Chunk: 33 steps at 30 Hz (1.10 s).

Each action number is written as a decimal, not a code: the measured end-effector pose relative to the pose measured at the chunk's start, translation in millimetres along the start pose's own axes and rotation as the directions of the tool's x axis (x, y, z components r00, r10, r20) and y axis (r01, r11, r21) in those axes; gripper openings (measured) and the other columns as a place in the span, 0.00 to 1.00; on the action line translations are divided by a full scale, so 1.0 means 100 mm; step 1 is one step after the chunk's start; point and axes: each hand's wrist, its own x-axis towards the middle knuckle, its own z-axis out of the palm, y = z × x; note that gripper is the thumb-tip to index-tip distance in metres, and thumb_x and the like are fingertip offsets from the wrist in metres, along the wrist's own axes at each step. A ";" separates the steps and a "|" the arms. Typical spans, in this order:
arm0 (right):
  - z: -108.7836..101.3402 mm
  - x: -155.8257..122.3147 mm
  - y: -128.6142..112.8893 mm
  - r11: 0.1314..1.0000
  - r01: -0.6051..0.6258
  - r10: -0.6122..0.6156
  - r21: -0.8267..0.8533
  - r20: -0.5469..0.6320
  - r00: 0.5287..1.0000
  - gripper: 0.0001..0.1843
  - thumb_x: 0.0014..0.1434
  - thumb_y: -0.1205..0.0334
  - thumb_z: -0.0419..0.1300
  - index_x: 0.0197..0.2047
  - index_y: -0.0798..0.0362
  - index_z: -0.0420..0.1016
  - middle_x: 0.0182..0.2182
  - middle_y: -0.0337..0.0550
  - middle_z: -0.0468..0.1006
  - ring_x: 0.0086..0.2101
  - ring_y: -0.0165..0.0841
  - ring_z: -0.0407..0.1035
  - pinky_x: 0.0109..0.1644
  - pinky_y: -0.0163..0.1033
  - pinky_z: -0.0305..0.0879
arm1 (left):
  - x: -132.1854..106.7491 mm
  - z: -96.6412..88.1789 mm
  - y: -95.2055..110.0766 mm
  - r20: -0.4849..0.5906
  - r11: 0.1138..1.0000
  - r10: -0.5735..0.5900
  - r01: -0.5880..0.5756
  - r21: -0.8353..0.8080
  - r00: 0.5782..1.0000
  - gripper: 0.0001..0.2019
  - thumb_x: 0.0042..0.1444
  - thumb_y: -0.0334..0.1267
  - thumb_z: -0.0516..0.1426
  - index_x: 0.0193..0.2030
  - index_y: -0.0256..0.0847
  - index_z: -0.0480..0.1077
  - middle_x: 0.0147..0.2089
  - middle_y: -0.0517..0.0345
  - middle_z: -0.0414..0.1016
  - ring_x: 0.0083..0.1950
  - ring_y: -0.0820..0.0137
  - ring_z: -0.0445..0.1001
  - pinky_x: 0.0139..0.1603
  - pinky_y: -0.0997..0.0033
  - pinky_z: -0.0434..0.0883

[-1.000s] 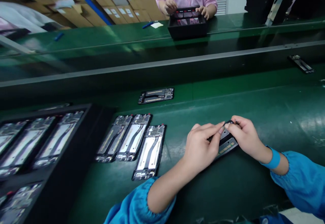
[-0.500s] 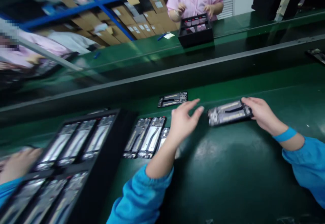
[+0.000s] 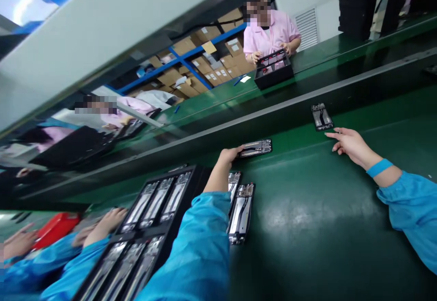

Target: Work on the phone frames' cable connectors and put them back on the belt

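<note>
My left hand (image 3: 231, 156) has its fingers on the left end of an opened phone frame (image 3: 256, 148), which lies sideways by the back edge of the green table. Circuit boards and a dark ribbon cable show inside it. My right hand (image 3: 351, 147) holds nothing, its fingers apart, just below and to the right of a second phone frame (image 3: 322, 117) lying near the back ledge. Beside my left forearm lie further phone frames (image 3: 241, 214), partly hidden by the sleeve.
A black tray (image 3: 139, 232) of phone frames in slots stands at left. Beyond it are co-workers' hands (image 3: 109, 221) and a red object (image 3: 58, 228). Across the ledge (image 3: 273, 105), a person in pink (image 3: 271, 32) holds a black box (image 3: 274, 75). A light-coloured beam crosses the upper left.
My right hand has let go of the phone frame it held, which now lies farther back. My left hand has moved onto the other frame. The camera view has shifted.
</note>
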 end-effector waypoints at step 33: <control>-0.30 -1.84 0.12 0.115 0.473 0.018 -0.873 0.478 0.878 0.19 0.59 0.44 0.69 0.35 0.50 0.72 0.33 0.42 0.75 0.26 0.32 0.65 0.29 0.39 0.51 | -2.30 0.89 -0.06 0.416 0.392 0.850 -0.916 -0.088 0.323 0.15 0.71 0.43 0.54 0.57 0.41 0.76 0.48 0.51 0.80 0.51 0.59 0.72 0.50 0.57 0.61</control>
